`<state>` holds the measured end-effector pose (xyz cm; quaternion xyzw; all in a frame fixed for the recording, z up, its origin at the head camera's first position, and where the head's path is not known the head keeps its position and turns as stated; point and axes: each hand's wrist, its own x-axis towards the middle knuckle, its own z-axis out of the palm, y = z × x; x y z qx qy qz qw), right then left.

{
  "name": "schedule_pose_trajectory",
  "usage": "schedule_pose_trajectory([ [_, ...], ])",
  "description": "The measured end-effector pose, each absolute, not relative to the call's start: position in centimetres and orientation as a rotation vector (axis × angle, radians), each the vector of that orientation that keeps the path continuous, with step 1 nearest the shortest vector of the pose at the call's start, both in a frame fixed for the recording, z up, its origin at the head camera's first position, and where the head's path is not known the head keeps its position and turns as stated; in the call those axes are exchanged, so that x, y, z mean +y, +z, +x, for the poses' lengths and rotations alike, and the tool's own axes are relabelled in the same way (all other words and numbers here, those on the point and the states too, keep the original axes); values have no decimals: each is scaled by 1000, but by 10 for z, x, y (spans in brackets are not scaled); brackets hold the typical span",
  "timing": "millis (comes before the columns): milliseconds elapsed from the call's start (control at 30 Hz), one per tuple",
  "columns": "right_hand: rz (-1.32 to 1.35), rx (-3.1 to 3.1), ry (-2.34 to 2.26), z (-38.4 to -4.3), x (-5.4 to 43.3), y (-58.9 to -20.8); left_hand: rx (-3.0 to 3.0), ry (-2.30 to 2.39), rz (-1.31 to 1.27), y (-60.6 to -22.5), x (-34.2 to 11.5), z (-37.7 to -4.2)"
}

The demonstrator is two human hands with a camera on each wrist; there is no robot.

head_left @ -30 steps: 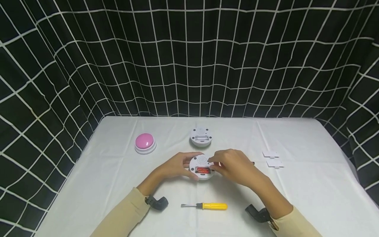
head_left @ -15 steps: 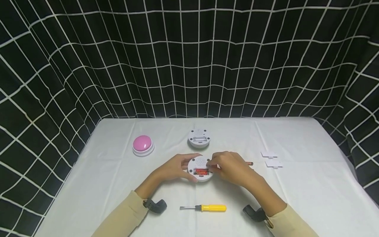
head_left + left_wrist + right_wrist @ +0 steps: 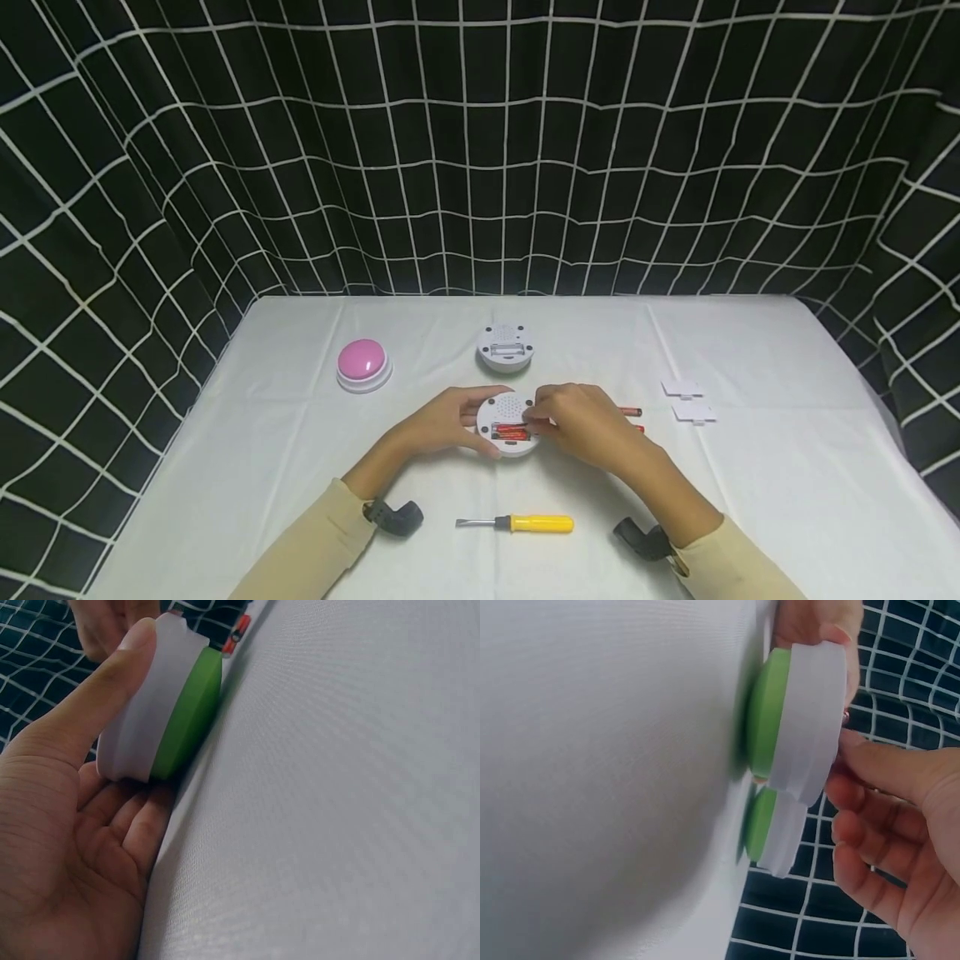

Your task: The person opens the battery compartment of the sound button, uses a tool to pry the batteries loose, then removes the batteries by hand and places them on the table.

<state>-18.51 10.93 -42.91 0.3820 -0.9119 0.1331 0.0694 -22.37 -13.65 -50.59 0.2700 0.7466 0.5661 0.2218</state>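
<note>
A round white push-button lies upside down in front of me. Its green dome faces the cloth in the left wrist view. My left hand holds its rim, thumb on the near side and fingers behind. Red batteries show in its open compartment, one slightly slanted. My right hand bends over the compartment's right end, fingertips pinching at a battery whose end sticks up past the base in the right wrist view. The fingers cover part of the compartment.
Another upturned button, its compartment bare, stands behind. A pink button is at left. A yellow-handled screwdriver lies in front. Two white covers lie at right, and loose red batteries beyond my right hand.
My right fingertips have moved from the speaker holes' edge down to the compartment's right end. A battery there now sits slanted. My left hand keeps its hold; the view has shifted slightly.
</note>
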Motion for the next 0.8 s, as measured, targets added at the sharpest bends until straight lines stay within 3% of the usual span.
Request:
schedule_pose_trajectory([
  [800, 1199, -2656, 183, -181, 105, -431, 2067, 1571, 729, -506, -135, -224],
])
